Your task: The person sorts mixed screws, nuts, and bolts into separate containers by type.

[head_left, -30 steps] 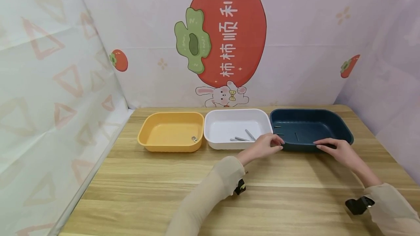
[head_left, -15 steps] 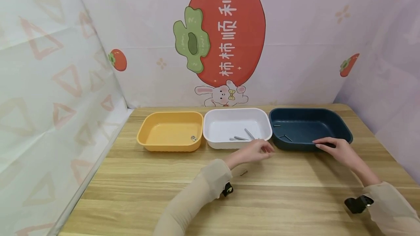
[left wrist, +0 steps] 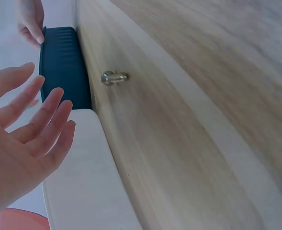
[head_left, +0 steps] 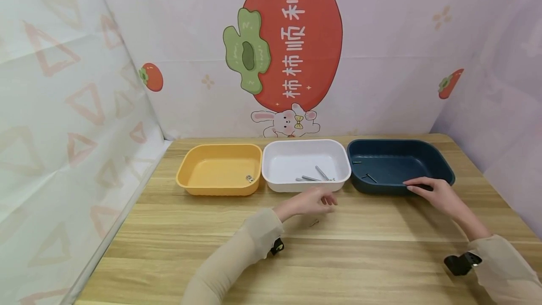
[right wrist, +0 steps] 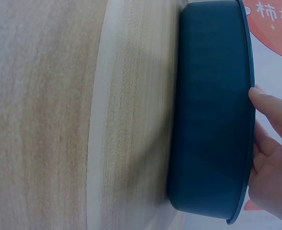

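Note:
My left hand [head_left: 311,201] hovers over the table in front of the white tray [head_left: 306,186], its fingers loosely spread and holding nothing. Near its fingertips a small metal screw [head_left: 314,222] lies on the wood; in the left wrist view the screw [left wrist: 114,77] shows a round head. My right hand [head_left: 434,192] grips the near rim of the dark blue tray [head_left: 398,188], thumb outside and fingers over the inner side, as the right wrist view shows. Inside that tray several thin dark screws [head_left: 371,178] lie at the left end.
Several silver rods [head_left: 322,173] rest in the white tray. The yellow tray [head_left: 218,191] at the left holds a few small metal nuts [head_left: 250,178]. The three trays stand side by side at the back of the wooden table [head_left: 360,267], before a printed cloth backdrop [head_left: 381,98].
My left hand has moved left and nearer, away from the blue tray, uncovering the screw on the table. One screw in the blue tray now lies farther left. My right hand stays put.

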Motion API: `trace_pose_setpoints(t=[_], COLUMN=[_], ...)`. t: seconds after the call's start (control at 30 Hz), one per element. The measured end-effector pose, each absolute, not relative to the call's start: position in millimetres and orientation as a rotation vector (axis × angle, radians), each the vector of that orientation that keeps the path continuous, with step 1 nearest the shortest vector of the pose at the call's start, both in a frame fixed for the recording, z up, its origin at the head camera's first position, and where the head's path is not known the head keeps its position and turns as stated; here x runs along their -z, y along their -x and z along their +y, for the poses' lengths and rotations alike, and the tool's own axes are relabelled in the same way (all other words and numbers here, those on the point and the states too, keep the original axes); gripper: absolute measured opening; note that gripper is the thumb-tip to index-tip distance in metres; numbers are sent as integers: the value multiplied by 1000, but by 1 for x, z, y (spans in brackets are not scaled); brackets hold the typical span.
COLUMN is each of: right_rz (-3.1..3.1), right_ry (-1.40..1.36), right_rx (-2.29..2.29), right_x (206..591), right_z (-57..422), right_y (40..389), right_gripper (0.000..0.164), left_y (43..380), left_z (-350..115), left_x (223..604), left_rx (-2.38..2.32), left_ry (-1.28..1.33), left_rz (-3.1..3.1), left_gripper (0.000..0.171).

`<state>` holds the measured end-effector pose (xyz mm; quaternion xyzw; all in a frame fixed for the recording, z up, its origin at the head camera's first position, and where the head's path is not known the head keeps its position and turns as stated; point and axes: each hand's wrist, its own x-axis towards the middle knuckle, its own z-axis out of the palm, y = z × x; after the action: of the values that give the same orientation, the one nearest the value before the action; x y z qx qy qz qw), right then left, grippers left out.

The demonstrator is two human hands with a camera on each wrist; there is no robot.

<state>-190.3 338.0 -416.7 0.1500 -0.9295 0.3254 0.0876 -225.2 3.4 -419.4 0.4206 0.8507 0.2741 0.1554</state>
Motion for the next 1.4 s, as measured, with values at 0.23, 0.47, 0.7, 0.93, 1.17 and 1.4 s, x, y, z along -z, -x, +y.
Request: trace_pose_setpoints(t=[0.23, 0.47, 0.7, 0.93, 1.17, 1.4], right_rz=[-2761, -2770, -2773, -2780, -2792, -2784], right_ry=[-454, -456, -454, -455, -449, -457], right_rx=[-969, -971, -967, -964, -967, -962], right_x=[417, 416, 417, 416, 417, 417], right_z=[338, 338, 338, 339, 340, 339], right_y=[190, 190, 190, 189, 190, 190], right_gripper=[20, 20, 21, 21, 21, 21], left_y=[224, 221, 222, 221, 219, 219], left_z=[-9, -19, -27, -30, -29, -29], left_x=[420, 421, 428, 432, 434, 435], left_rx=[-708, -662, -644, -645, -654, -646], left_ry=[-1185, -1186, -1181, -1159, -1129, -1120], left_rz=[2444, 2415, 2409, 2363, 2345, 2348], left_gripper=[19, 17, 16, 16, 16, 17])
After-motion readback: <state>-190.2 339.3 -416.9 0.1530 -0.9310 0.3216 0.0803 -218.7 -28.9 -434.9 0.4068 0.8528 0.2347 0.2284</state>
